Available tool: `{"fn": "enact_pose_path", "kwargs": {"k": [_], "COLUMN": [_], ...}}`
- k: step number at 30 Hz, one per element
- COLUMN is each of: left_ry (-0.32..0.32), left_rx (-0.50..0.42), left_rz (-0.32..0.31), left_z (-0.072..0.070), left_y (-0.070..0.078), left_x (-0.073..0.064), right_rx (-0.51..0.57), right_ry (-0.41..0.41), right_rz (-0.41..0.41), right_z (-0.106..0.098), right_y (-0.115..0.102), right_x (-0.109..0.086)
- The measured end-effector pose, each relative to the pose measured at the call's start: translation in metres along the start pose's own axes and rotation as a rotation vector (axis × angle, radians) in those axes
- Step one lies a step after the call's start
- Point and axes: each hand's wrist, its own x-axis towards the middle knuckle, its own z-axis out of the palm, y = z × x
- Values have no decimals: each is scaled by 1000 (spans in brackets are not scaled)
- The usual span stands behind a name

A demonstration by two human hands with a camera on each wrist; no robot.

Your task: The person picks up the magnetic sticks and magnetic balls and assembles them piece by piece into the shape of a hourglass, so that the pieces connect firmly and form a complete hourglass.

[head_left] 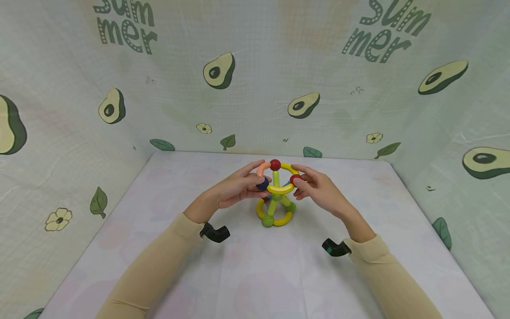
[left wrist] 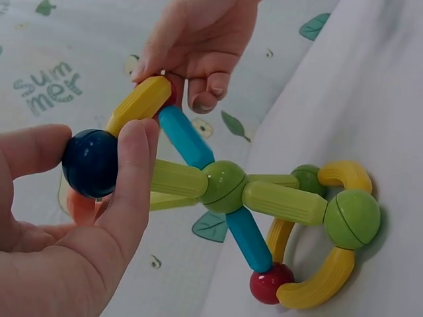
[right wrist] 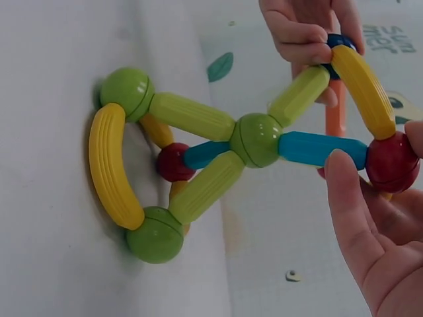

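Note:
A toy of magnetic balls and rods stands on the table, with a green ball (right wrist: pixel 256 140) at its middle. At the top, curved yellow rods (right wrist: pixel 362 91) and an orange one (head_left: pixel 261 168) join balls into a ring. My left hand (head_left: pixel 235 188) pinches the dark blue ball (left wrist: pixel 91 164) of this ring between thumb and fingers. On the other side, my right hand (head_left: pixel 320 190) grips a red ball (right wrist: pixel 393 163), one finger alongside the blue rod (right wrist: pixel 320 150). Another red ball (head_left: pixel 275 165) sits at the ring's far side. Below, straight rods run down to a second ring.
The lower ring, with its green ball (head_left: pixel 268 220) and yellow curved rod (head_left: pixel 283 219), rests on the pale table (head_left: pixel 263 274). Avocado-printed cloth (head_left: pixel 255 106) rises behind and at both sides. A black strap piece (head_left: pixel 217 233) juts from the left cuff, another (head_left: pixel 334 249) from the right.

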Motion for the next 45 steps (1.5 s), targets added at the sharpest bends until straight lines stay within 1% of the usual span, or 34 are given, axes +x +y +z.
{"fn": "enact_pose_path", "kwargs": {"k": [8, 11, 16, 19, 22, 28, 35, 40, 45], "left_ry": [5, 10, 77, 115, 126, 124, 122, 123, 113], "left_rx": [-8, 25, 121, 143, 157, 157, 163, 200, 258], "left_rz": [-11, -16, -15, -11, -9, -11, -21, -17, 6], "left_z": [3, 1, -3, -4, -4, -4, -3, -5, -8], "left_y": [-1, -2, -4, -4, -3, -2, -1, -1, -2], "left_x": [1, 2, 7, 9, 10, 10, 9, 9, 7], "right_rx": [-25, -37, -53, -51, -42, -32, -56, -58, -76], "right_ry": [0, -4, -5, -6, -7, -9, 1, 4, 4], "right_rz": [6, 5, 6, 8, 6, -10, -11, -11, -15], "right_z": [0, -1, -1, 0, 0, -1, -1, 0, -2], "right_y": [2, 1, 3, 3, 3, 4, 2, 2, 2], "right_x": [-1, -1, -2, -2, -2, -2, -2, -3, -3]}}
